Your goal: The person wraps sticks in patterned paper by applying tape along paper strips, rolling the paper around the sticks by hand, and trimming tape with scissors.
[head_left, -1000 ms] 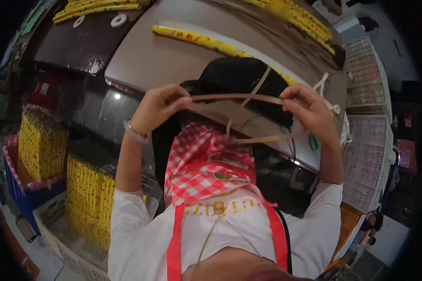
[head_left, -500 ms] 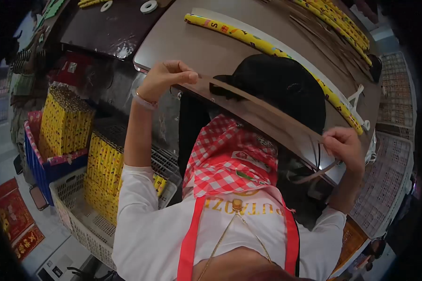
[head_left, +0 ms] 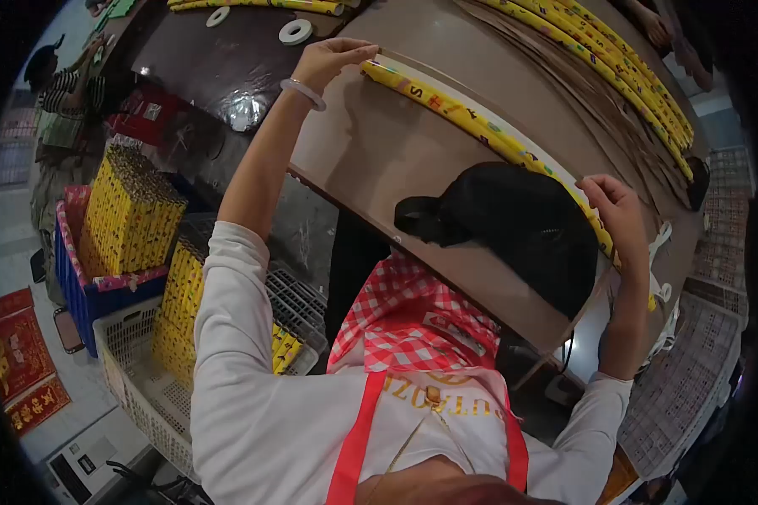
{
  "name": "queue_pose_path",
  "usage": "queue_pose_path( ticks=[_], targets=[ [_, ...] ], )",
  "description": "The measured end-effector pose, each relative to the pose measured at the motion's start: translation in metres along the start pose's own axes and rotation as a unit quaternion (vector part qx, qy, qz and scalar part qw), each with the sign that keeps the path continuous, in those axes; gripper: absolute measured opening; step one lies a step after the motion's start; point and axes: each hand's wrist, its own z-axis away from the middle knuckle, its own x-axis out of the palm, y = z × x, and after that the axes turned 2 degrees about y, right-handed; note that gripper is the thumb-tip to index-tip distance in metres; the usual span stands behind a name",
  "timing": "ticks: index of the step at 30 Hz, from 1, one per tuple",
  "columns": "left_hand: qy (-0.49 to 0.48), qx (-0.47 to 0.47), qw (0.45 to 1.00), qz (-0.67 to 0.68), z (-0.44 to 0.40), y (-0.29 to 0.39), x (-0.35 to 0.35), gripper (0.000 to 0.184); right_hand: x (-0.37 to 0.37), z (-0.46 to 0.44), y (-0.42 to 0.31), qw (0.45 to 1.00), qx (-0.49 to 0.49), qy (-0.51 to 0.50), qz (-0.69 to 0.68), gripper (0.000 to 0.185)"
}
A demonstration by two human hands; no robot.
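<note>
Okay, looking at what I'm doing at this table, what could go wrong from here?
Your left hand is at one end of the yellow printed roll and your right hand is near the other, so uneven pressure might shift or crease it.

The black object lies close along your side of the roll; a forearm could knock it into the roll.

Loose brown strips lie on the far side and might get caught if the roll slides that way.

– What is lying on the tabletop (head_left: 358, 172)?
– A black cloth object (head_left: 518, 231); perhaps it is a cap, the shape is not so clear.
– And at the left side?
– A blue crate (head_left: 120, 303), beside a white crate (head_left: 135, 406). Red printed sheets (head_left: 13, 349) lie near, and farther away is a person in stripes (head_left: 66, 94).
</note>
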Motion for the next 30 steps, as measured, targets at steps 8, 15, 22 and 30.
queue_pose_path(
  ticks=[8, 15, 22, 30],
  targets=[
    [-0.083, -0.021, 0.996, 0.01, -0.043, -0.033, -0.005, 0.031, 0.002, -0.051, 0.012, 0.999, 0.008, -0.032, 0.026, 0.024],
    [-0.063, 0.036, 0.988, -0.136, -0.042, -0.029, -0.007, 0.034, 0.007, -0.065, 0.028, 0.998, 0.032, -0.05, 0.009, 0.024],
    [-0.044, 0.041, 0.991, -0.119, -0.045, -0.035, -0.004, 0.032, 0.015, -0.066, 0.024, 0.994, 0.009, -0.02, 0.104, 0.025],
    [-0.011, 0.065, 0.976, -0.209, -0.048, -0.04, 0.001, 0.033, 0.016, -0.068, 0.029, 0.992, -0.025, -0.016, 0.124, 0.026]
  ],
)
